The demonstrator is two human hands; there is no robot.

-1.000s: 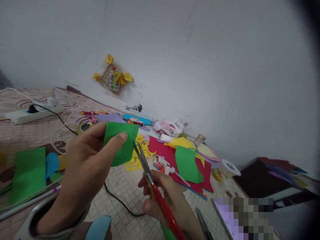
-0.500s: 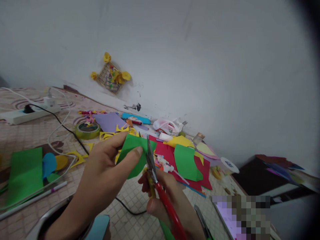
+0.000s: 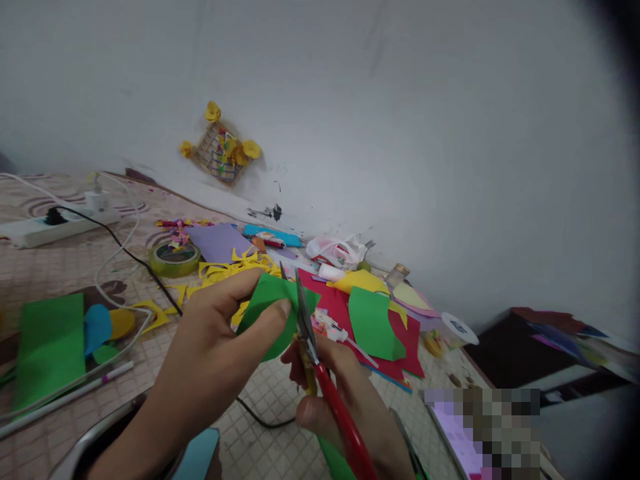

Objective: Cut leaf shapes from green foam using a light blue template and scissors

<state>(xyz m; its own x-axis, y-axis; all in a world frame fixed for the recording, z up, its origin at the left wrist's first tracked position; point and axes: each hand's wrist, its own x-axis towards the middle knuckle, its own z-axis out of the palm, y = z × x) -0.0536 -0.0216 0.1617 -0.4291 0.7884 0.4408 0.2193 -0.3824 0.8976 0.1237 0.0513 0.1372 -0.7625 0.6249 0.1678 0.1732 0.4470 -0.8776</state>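
The left hand point(image 3: 225, 347) pinches a piece of green paper point(image 3: 267, 293), thumb in front and fingers behind. The right hand point(image 3: 345, 380) grips red-and-yellow-handled scissors point(image 3: 327, 387), their blades parted with the paper between them; one tip shows above its top edge. The paper is held up over the bench point(image 3: 280, 447), near the middle of the view.

Taking the paper as the clock's centre, yellow scraps point(image 3: 220, 272) lie just beyond it at eleven, with a purple sheet point(image 3: 217, 241) behind them. A roll of tape point(image 3: 173, 263) sits at ten, and a power strip point(image 3: 65, 227) farther out that way. At nine are a green sheet point(image 3: 50, 347) and a blue disc point(image 3: 97, 327). At three, a green cutout point(image 3: 373, 323) rests on red paper point(image 3: 413, 347), a white tub point(image 3: 457, 330) beyond. A plastic bag point(image 3: 335, 250) lies at one. A light blue piece point(image 3: 197, 453) is at seven. A woven ornament point(image 3: 220, 153) with yellow flowers hangs on the wall point(image 3: 400, 133) towards eleven.
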